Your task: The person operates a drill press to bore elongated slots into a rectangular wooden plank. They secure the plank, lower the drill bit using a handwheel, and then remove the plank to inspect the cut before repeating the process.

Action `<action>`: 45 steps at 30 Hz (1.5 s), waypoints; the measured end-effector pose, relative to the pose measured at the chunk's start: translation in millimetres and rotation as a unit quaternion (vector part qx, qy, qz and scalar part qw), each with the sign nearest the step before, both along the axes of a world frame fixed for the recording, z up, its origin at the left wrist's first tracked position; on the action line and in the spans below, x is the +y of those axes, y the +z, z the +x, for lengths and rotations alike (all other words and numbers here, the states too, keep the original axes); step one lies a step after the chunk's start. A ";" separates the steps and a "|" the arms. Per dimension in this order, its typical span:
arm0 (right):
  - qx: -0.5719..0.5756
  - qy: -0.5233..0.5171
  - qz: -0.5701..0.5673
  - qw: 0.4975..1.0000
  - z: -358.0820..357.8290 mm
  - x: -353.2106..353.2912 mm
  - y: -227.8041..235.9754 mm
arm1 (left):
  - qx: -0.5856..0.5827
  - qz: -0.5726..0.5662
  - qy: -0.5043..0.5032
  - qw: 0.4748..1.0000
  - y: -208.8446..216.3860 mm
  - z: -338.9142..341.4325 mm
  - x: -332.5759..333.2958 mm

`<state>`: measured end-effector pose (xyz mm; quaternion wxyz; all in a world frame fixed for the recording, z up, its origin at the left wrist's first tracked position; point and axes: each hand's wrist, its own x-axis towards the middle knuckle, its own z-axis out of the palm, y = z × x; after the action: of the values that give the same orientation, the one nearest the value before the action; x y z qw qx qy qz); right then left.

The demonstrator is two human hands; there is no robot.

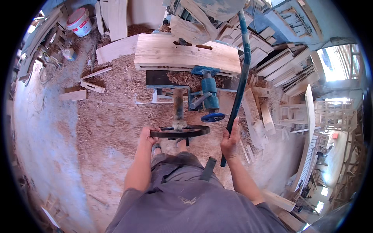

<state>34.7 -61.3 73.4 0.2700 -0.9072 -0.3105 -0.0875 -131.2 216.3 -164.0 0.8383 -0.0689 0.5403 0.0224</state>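
Note:
My left hand [150, 134] is closed on the rim of a dark handwheel [182, 134], at its left side. A long dark-blue lever [244, 73] rises on the right, bending toward the top of the view. Around its lower end my right hand [230, 138] is wrapped. Ahead lies a thick pale wooden board [171, 52] with slots cut in its top face, on a dark machine table [157, 79]. A blue clamp screw [210, 93] with a small blue handwheel [212, 117] stands against the board's near side. Part of the machine head [194, 27] is above the board.
Wood chips [112, 120] cover the floor around the machine. Cut boards [276, 66] are piled at the far right, and loose offcuts [93, 86] lie left. A white and red bucket [79, 22] stands at the far left. Wooden frames [322, 114] stand on the right.

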 end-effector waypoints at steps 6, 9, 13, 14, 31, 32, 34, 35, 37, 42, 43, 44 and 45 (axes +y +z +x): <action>-0.004 -0.003 0.002 1.000 8.4 -9.8 0.2 | 0.055 0.169 0.054 0.983 82.8 27.5 -39.6; 0.004 -0.005 0.002 1.000 9.4 -12.0 0.4 | 0.114 0.244 0.080 0.960 107.9 42.0 -59.1; 0.003 0.001 0.008 1.000 14.4 -20.0 -1.4 | 0.011 0.118 0.066 0.991 57.8 21.8 -39.2; 0.015 -0.001 0.016 1.000 15.5 -22.6 -3.1 | 0.019 0.097 0.065 0.993 44.6 20.0 -34.2; 0.012 -0.006 0.014 1.000 26.9 -38.5 -3.2 | 0.019 0.138 0.062 0.988 61.9 32.4 -45.9; 0.005 -0.008 0.009 1.000 26.0 -39.1 -3.1 | 0.015 0.128 0.064 0.990 62.4 32.3 -46.8; 0.010 -0.011 0.017 1.000 24.9 -38.1 -4.0 | 0.017 0.139 0.054 0.989 63.5 30.7 -46.2; 0.010 -0.011 0.020 1.000 26.4 -37.6 -2.9 | 0.016 0.143 0.052 0.988 64.1 32.3 -46.9; 0.013 -0.011 0.027 0.999 26.7 -36.2 -1.5 | 0.044 0.173 0.051 0.983 65.6 35.5 -50.5; 0.025 -0.020 0.023 0.999 26.0 -38.0 -1.1 | 0.080 0.143 0.068 0.984 76.0 41.3 -48.6; 0.019 -0.016 0.022 0.999 26.9 -38.7 -1.3 | 0.071 0.135 0.059 0.987 79.0 41.3 -48.0; 0.013 -0.014 0.019 1.000 26.5 -39.5 -1.7 | 0.063 0.126 0.050 0.989 79.7 39.7 -48.2; 0.022 -0.015 0.022 0.999 26.1 -39.6 -2.2 | 0.065 0.137 0.055 0.987 77.9 38.3 -49.0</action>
<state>60.8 -100.9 71.2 0.2953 -0.9072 -0.2892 -0.0785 -92.9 167.3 -86.0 0.8006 0.0184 0.5806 0.1469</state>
